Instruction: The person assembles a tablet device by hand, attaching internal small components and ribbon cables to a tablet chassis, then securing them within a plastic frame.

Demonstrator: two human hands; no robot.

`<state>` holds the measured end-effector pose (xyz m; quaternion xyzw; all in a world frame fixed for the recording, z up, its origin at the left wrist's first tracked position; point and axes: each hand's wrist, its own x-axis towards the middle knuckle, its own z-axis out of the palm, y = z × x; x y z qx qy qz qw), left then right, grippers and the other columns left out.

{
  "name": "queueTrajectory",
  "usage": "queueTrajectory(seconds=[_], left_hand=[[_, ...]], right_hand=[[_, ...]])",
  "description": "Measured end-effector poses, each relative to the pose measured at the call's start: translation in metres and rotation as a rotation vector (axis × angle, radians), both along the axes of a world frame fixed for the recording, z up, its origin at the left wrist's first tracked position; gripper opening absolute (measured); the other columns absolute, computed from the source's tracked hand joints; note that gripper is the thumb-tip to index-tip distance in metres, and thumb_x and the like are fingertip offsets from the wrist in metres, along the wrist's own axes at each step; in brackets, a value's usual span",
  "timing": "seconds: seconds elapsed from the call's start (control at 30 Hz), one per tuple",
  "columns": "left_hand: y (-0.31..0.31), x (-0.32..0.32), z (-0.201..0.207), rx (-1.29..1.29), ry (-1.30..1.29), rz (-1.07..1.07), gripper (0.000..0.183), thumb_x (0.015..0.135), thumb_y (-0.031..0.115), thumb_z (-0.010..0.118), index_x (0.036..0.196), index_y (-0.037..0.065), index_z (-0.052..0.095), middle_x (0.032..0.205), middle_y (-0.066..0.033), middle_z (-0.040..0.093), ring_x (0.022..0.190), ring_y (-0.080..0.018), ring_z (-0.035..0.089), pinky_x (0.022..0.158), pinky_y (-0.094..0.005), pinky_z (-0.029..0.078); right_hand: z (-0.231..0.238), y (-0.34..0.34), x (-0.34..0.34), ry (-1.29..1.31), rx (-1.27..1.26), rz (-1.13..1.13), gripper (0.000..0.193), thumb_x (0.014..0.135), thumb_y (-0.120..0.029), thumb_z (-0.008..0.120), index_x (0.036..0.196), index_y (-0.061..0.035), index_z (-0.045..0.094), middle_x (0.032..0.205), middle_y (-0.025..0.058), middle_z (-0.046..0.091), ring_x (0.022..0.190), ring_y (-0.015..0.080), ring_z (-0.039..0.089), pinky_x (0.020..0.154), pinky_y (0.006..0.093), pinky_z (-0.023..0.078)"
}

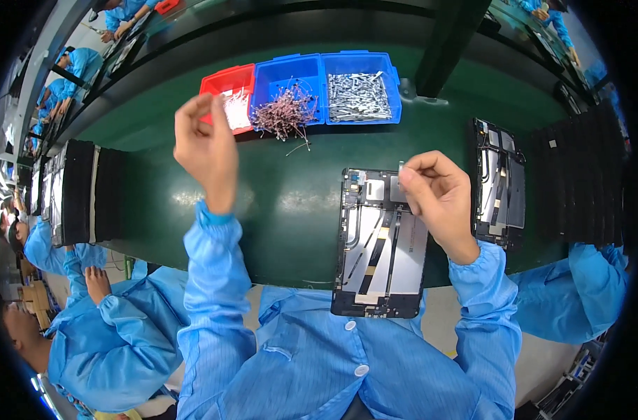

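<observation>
1. Green tabletop (291,231) spans the middle of the view, a dark post (448,52) rising from it at 1 o'clock; directions here are read from the view's centre.
2. Three bins stand in a row: a red bin (208,85) with white pieces (236,108) at 11 o'clock, a blue bin (287,70) spilling thin brownish-pink leads (284,115) near 12, and another blue bin (361,61) of silvery strips (359,98) between 12 and 1.
3. At 4 o'clock lies an opened tablet (403,245), its insides facing up, its lower end reaching past the tabletop's near edge.
4. Right hand (443,199), at 3 o'clock: thumb and fingers (436,161) pinched together on a small pale strip (401,169), above the tablet's upper right corner.
5. Left hand (210,150), at 10 o'clock, is raised near the red bin, fingers curled toward the thumb; whether they grip anything cannot be told.
6. Another opened tablet (516,189) and a black stack (578,182) sit at 3 o'clock, a further stack (78,196) at 9.
7. Blue-sleeved co-worker (116,343) at 8 o'clock.
</observation>
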<state>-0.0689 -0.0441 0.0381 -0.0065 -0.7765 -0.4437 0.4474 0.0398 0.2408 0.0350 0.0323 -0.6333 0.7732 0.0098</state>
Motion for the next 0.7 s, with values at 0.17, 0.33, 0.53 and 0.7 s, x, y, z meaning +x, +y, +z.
queueTrajectory(seconds=[0.17, 0.33, 0.53, 0.7], left_hand=[[-0.038, -0.005, -0.017, -0.674, -0.265, 0.207, 0.015, 0.091, 0.011, 0.062, 0.103, 0.005, 0.067, 0.093, -0.018, 0.07, 0.071, -0.036, 0.066, 0.059, -0.0399, 0.051], [0.017, 0.085, -0.006, -0.173, -0.693, -0.426, 0.031, 0.09, 0.016, 0.067, 0.117, 0.001, 0.063, 0.098, -0.0134, 0.071, 0.066, -0.0174, 0.065, 0.058, -0.0304, 0.05], [0.047, 0.133, -0.009, 0.19, -1.248, -0.966, 0.072, 0.089, 0.023, 0.072, 0.142, -0.007, 0.035, 0.117, -0.0137, 0.057, 0.067, -0.0088, 0.059, 0.059, -0.023, 0.047], [0.074, 0.119, -0.007, 0.525, -1.55, -1.024, 0.049, 0.093, 0.022, 0.065, 0.133, -0.001, 0.047, 0.093, -0.0007, 0.062, 0.061, -0.0018, 0.052, 0.043, -0.0167, 0.034]], right_hand=[[-0.01, 0.018, 0.011, -0.206, -0.03, 0.012, 0.008, 0.092, -0.005, 0.063, 0.092, 0.0026, 0.062, 0.077, 0.0067, 0.066, 0.051, 0.0033, 0.049, 0.045, 0.0179, 0.036], [-0.036, 0.028, 0.034, -0.139, 0.065, -0.221, 0.007, 0.091, -0.004, 0.064, 0.092, 0.0018, 0.061, 0.075, 0.0035, 0.064, 0.053, 0.0029, 0.05, 0.047, 0.0175, 0.037], [-0.052, 0.005, 0.068, -0.029, -0.036, -0.254, 0.007, 0.092, -0.001, 0.064, 0.095, 0.0011, 0.058, 0.074, -0.0017, 0.06, 0.063, -0.0004, 0.051, 0.054, 0.0155, 0.038], [-0.058, -0.002, 0.068, 0.011, -0.046, -0.244, 0.007, 0.091, 0.002, 0.064, 0.094, 0.0022, 0.057, 0.076, -0.0001, 0.061, 0.062, -0.0006, 0.053, 0.051, 0.015, 0.039]])
